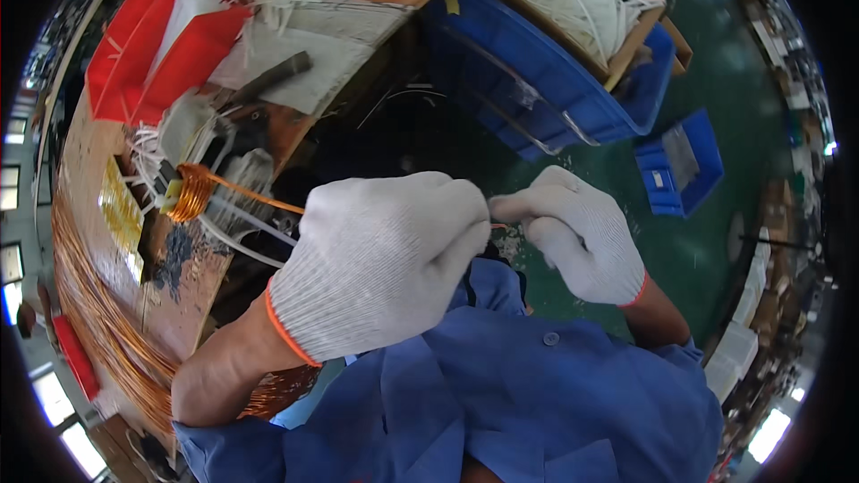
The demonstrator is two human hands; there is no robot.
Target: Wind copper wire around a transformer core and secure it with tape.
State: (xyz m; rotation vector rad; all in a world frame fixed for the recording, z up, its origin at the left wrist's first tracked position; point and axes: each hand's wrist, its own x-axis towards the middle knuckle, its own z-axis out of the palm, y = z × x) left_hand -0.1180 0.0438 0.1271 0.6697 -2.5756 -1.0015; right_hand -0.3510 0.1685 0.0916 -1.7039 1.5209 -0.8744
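Left hand [380,255] fingers are curled round copper wire [259,198], maybe so it's held straight from nine o'clock's coil [191,197]; whether right hand [583,237] fingers pinch it can't be told.

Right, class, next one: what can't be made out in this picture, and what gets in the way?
- Head view: the copper wire's path beyond the left hand's near edge; that glove hides it.
- Head view: whether the copper-coloured tip near the right hand joins that wire; the left glove blocks it.
- Head view: most of the large blue bin's inside; the cardboard box covers it.
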